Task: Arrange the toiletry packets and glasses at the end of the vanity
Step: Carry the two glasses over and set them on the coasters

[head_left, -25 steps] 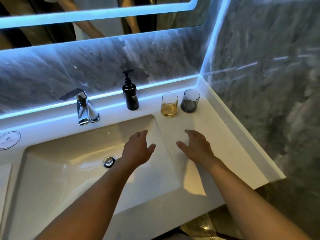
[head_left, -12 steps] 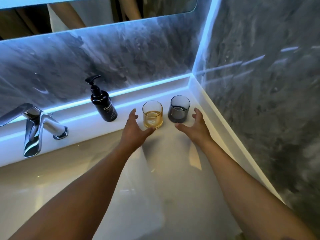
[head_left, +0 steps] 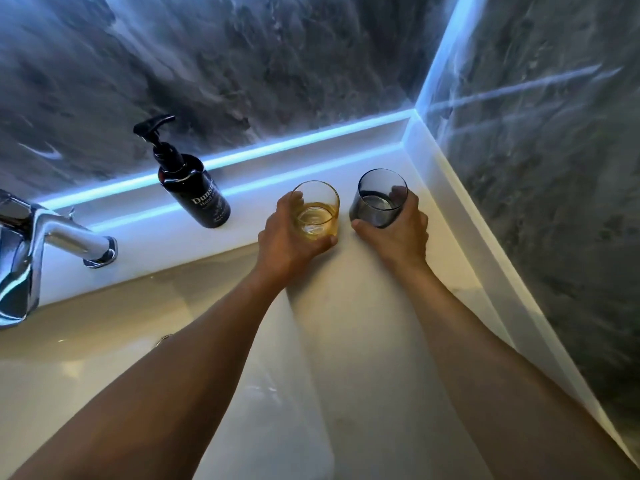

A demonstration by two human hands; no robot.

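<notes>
At the vanity's far corner, a person's left hand wraps the amber glass while the right hand clasps the smoky grey glass beside it; a black pump bottle stands just left.

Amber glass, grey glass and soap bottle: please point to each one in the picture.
amber glass (head_left: 320, 221): head view, on its lower side wall.
grey glass (head_left: 372, 211): head view, on its dark side wall.
soap bottle (head_left: 199, 195): head view, on its labelled body.

Amber glass, smoke-grey glass, black pump bottle, white vanity, grey-veined marble wall
</notes>
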